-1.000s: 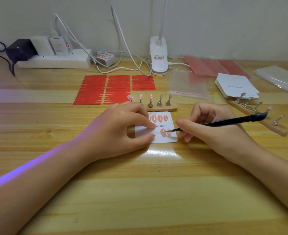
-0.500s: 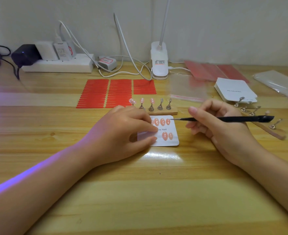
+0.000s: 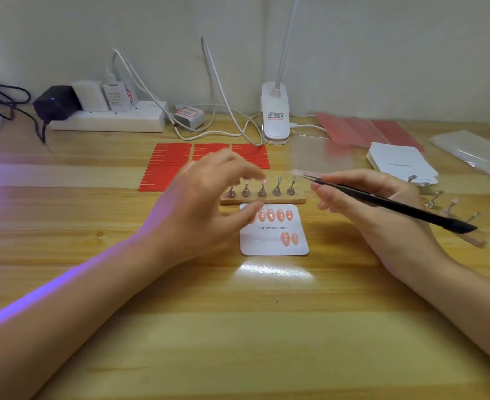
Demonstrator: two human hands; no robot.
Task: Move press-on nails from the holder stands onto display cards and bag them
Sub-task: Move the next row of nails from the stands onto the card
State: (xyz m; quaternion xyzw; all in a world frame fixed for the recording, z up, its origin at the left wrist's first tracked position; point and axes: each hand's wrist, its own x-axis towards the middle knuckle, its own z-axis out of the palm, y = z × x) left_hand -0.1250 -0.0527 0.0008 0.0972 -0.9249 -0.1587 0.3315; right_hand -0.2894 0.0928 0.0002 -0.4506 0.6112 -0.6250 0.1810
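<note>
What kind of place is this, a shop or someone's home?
Probably a small home craft desk for making press-on nails. A "Handmade Nail" display card lies on the wooden table, a nail holder stand sits behind it, and a clip-on lamp stands by the wall.

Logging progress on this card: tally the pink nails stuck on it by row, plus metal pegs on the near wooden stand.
Display card, top row: 5 nails, the leftmost partly behind the left hand
Bottom row: 2 nails
Pegs on near holder stand: 5
Total: 7 nails, 5 pegs
</note>
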